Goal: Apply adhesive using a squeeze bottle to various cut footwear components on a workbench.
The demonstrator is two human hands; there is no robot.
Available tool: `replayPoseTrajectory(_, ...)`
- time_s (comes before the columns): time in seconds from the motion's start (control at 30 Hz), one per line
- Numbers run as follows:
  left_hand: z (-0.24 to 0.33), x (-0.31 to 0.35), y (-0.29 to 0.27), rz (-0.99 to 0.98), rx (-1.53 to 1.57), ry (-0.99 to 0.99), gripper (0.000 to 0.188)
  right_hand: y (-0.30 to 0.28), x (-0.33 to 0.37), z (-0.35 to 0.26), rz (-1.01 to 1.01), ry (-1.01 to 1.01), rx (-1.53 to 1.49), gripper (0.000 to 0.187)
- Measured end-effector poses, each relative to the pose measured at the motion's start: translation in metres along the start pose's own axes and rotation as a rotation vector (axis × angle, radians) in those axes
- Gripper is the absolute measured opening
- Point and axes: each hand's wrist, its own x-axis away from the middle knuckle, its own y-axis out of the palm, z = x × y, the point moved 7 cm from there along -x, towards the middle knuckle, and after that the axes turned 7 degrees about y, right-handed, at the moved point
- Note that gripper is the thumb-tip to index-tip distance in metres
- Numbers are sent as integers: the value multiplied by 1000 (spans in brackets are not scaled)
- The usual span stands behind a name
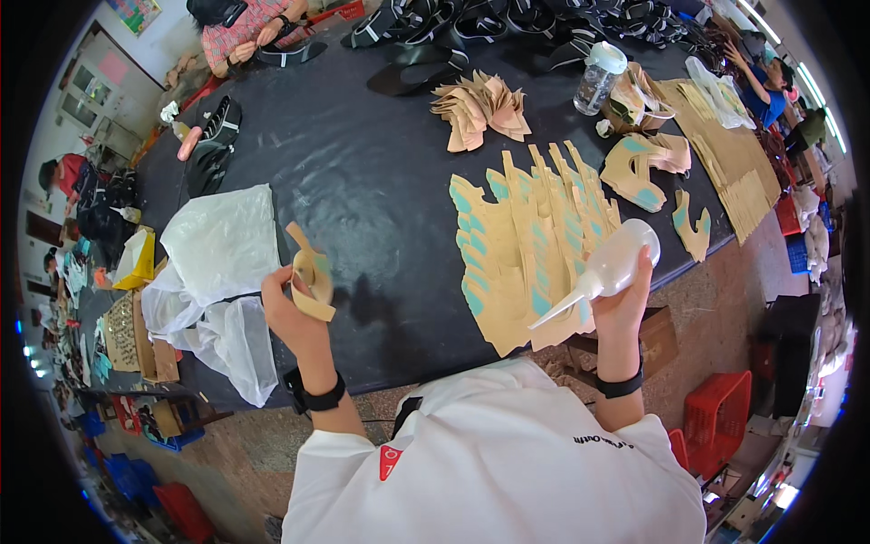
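Observation:
My left hand (295, 319) is closed on a curved tan shoe-upper piece (317, 279), which it lifts above the black table (372, 190). In my right hand (623, 313) is a translucent white squeeze bottle (627, 257), tilted so its long thin nozzle points down to the left. Beneath the nozzle, overlapping rows of tan shoe-upper pieces (504, 238) with blue-green patches lie on the table's near right part. More such pieces (648, 168) are heaped just beyond, with a single one (691, 227) near the right edge.
A stack of tan pieces (480, 107) sits farther back, before many black sandals (453, 23). A clear jar (599, 80) and cardboard sheets (725, 163) stand to the right. White plastic bags (227, 240) cover the left edge. A co-worker (254, 36) handles a sandal across the table.

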Motion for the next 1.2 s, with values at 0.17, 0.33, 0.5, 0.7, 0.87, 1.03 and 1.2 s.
replayPoseTrajectory(0.17, -19, -9, 2, -101, 79, -87, 4, 8, 1, 4, -35, -27, -10, 52)
replayPoseTrajectory(0.33, -51, -6, -14, 78, 555, -339, 12, 7, 3, 5, -2, -26, 7, 50)
replayPoseTrajectory(0.5, -38, 9, 10, -212, 831, -446, 34, 15, 8, 5, -3, -16, 32, 48)
replayPoseTrajectory(0.7, 3, 55, 70, -338, 1332, -856, 20, 21, 7, 13, -38, 62, 41, 49)
replayPoseTrajectory(0.87, 83, 73, 86, -638, 1377, -826, 13, 30, 7, 16, -79, 113, 35, 50)
replayPoseTrajectory(1.03, 113, 92, 104, -780, 1548, -746, 12, 30, 7, 7, -53, 76, 41, 51)
replayPoseTrajectory(1.2, 112, 105, 122, -886, 1291, -732, 25, 22, 3, 2, -54, 55, 7, 52)
